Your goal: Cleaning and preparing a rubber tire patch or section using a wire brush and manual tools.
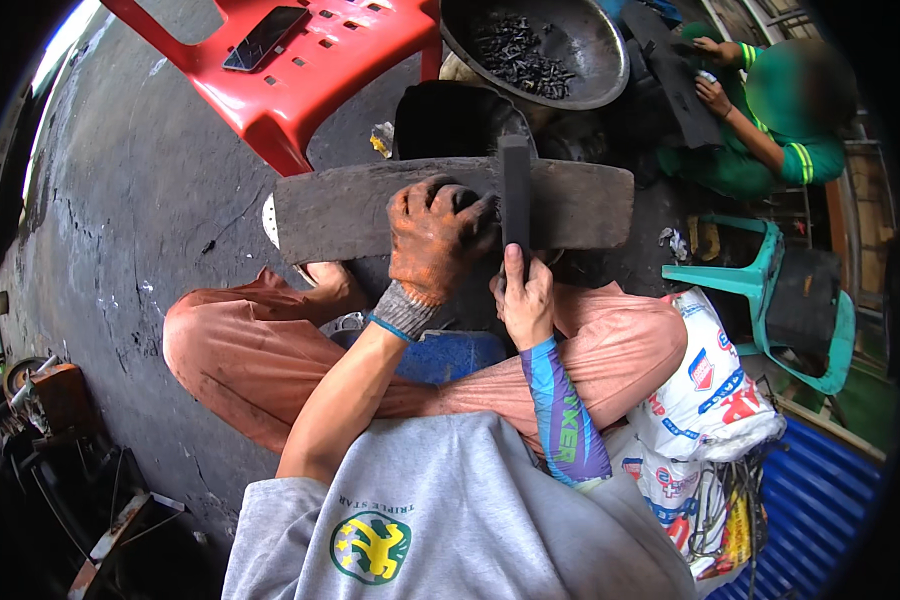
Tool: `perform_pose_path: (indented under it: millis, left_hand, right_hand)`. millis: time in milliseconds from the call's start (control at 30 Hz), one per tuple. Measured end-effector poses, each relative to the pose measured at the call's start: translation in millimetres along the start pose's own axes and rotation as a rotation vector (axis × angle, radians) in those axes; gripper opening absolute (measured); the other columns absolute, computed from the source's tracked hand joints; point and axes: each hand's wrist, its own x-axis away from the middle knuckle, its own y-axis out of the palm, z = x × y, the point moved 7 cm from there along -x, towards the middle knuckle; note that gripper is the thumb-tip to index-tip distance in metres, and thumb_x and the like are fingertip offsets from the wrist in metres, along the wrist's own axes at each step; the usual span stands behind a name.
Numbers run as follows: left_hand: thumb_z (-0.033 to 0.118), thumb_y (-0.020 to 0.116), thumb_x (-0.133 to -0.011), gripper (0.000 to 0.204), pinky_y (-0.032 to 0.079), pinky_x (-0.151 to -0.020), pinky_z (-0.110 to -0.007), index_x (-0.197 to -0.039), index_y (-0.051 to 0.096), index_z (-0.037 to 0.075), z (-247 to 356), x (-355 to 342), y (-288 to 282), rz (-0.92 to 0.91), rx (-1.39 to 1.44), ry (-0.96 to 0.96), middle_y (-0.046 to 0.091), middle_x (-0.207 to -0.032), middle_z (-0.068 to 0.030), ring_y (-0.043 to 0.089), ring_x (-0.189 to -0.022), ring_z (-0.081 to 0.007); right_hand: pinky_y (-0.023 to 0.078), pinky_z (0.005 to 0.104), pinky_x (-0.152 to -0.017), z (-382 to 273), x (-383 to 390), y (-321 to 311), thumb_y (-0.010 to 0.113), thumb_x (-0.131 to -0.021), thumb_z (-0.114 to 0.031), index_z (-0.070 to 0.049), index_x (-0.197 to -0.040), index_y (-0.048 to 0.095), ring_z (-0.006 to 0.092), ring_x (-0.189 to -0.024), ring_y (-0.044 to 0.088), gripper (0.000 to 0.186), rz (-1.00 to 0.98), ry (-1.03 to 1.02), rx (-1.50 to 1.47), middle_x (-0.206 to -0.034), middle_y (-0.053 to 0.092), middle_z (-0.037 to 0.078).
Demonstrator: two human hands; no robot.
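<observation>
In front of my crossed legs a worn dark wooden board [335, 215] lies crosswise, its left end near my foot. My left hand [438, 240], in an orange-and-black stained work glove, rests over the middle of the board with its fingers curled. Whatever those fingers pinch is hidden or too small to make out. My right hand [526, 300], bare, grips the lower end of a dark flat bar [515, 190], thumb laid along it. The bar stands just right of the glove and crosses the board in the view.
A black container [455, 115] and a metal basin [605, 75] of small dark pieces stand beyond the board. A red chair [340, 50] holds a phone [267, 38]. At right are a co-worker in green [770, 150], a teal chair [760, 265] and printed sacks [705, 400].
</observation>
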Motion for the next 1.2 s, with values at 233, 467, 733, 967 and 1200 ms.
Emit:
perform_pose_path:
  millis: [233,467,733,967,1200]
  left_hand:
    - [0.032,0.079,-0.074,0.036,0.041,-0.100,-0.052,-0.109,0.075,0.023,1,5,2,0.019,-0.019,0.040,0.065,-0.112,-0.0050,0.055,-0.117,-0.0313]
    - [0.035,0.077,-0.078,0.042,0.039,-0.102,-0.053,-0.120,0.073,0.029,0,3,0,0.003,0.025,0.045,0.066,-0.114,-0.0060,0.055,-0.117,-0.0316]
    - [0.038,0.077,-0.079,0.039,0.037,-0.103,-0.053,-0.117,0.074,0.026,5,5,-5,0.000,0.036,0.023,0.067,-0.116,-0.0064,0.055,-0.119,-0.0319]
    - [0.026,0.075,-0.075,0.035,0.039,-0.104,-0.050,-0.109,0.076,0.026,2,8,2,0.018,-0.006,0.057,0.067,-0.115,-0.0017,0.054,-0.122,-0.0298]
    - [0.028,0.075,-0.078,0.034,0.040,-0.102,-0.052,-0.112,0.075,0.029,5,4,0,-0.004,0.014,0.053,0.068,-0.112,-0.0036,0.057,-0.118,-0.0297]
  right_hand:
    - [0.032,0.0276,-0.038,21,29,-5,0.053,-0.103,-0.054,-0.005,-0.082,0.053,0.0101,-0.038,0.044,0.053,-0.036,0.132,-0.018,-0.051,0.045,0.000]
    - [0.031,0.0247,-0.034,16,71,-46,0.049,-0.105,-0.053,-0.006,-0.083,0.049,0.0095,-0.038,0.039,0.051,0.011,0.140,0.047,-0.054,0.042,0.001]
    - [0.031,0.0232,-0.035,-40,10,-3,0.051,-0.106,-0.045,-0.007,-0.084,0.051,0.0067,-0.041,0.043,0.044,-0.038,0.068,-0.141,-0.056,0.048,0.001]
    - [0.032,0.0248,-0.035,16,39,-2,0.050,-0.104,-0.054,-0.005,-0.085,0.052,0.0090,-0.037,0.042,0.053,0.041,0.009,0.076,-0.052,0.042,0.000]
    - [0.036,0.0248,-0.043,41,98,-27,0.051,-0.106,-0.046,-0.003,-0.088,0.056,0.0091,-0.044,0.046,0.047,0.033,0.205,-0.018,-0.056,0.046,-0.001]
